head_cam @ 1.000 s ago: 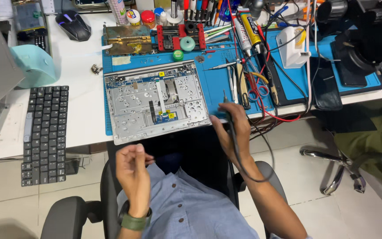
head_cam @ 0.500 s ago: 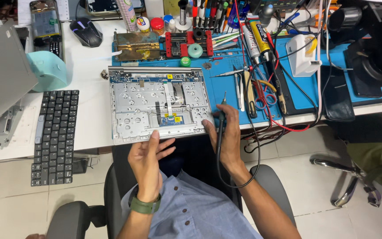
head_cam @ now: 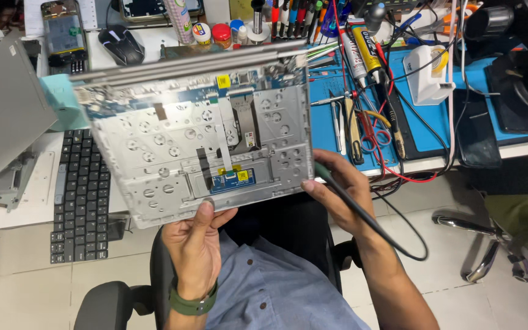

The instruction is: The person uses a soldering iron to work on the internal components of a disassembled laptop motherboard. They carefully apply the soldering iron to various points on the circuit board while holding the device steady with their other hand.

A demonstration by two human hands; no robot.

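Two hands (head_cam: 194, 244), one laptop shell (head_cam: 197, 140)

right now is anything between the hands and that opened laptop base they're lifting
Nothing visible. The left hand grips the front edge of the laptop base directly, and the right hand touches its right edge, though it also holds a black corded tool against that corner.

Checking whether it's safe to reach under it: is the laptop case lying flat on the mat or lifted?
Lifted. The laptop case is tilted above the blue mat, left hand under its near edge, right hand at its corner.
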